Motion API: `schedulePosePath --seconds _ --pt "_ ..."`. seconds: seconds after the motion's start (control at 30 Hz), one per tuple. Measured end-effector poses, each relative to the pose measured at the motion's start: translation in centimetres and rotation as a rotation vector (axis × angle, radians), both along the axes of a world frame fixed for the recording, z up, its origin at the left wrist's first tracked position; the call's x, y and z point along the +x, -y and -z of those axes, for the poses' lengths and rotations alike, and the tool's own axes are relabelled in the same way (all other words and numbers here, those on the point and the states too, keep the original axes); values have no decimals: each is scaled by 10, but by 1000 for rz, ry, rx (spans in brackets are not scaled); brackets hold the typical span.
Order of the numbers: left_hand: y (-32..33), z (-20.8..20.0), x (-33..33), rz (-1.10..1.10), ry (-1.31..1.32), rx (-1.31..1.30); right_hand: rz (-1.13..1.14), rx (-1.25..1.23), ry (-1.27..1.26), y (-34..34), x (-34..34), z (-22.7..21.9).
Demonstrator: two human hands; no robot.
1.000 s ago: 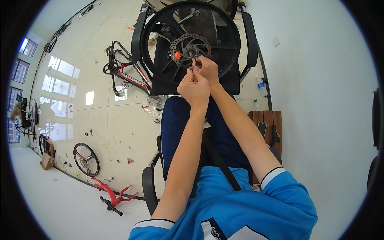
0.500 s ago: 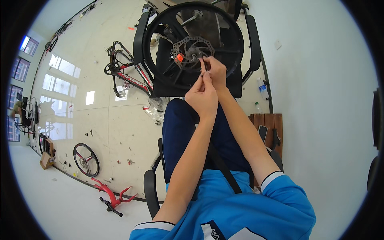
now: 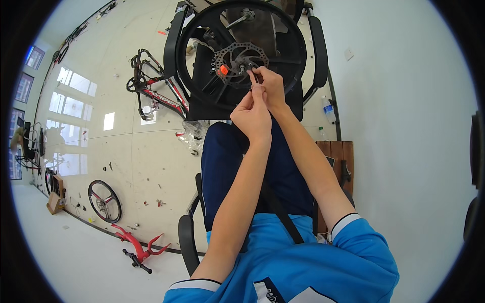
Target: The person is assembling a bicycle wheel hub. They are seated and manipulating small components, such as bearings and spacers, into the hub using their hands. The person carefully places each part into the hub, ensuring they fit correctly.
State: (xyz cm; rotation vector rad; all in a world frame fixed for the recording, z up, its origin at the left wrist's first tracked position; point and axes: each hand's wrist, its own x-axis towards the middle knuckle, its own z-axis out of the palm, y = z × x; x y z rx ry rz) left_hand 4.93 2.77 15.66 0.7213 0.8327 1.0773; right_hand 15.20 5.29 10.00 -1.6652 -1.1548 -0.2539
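A black bicycle wheel (image 3: 302, 50) lies over the seat of a black office chair (image 3: 202, 113), its perforated brake rotor (image 3: 235, 48) facing up. The left hand (image 3: 253, 115) and right hand (image 3: 272, 88) meet near the hub axle (image 3: 242, 67), fingers bunched closely; whether they grip something small, I cannot tell.

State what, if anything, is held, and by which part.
That cannot be told: left hand and right hand are pinched close together, hiding anything small between.
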Motion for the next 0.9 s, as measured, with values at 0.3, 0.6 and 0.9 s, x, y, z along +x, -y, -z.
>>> schedulePosePath --seconds 0.3,0.6,0.9 --pt "-10 16 -3 -99 -370 420 26 -45 -19 -4 -4 -1" --pt "-39 17 -14 -76 -649 1220 76 3 -62 -9 -7 -1" --pt "-74 11 -31 190 -717 1630 49 -25 -33 -9 0 -1"
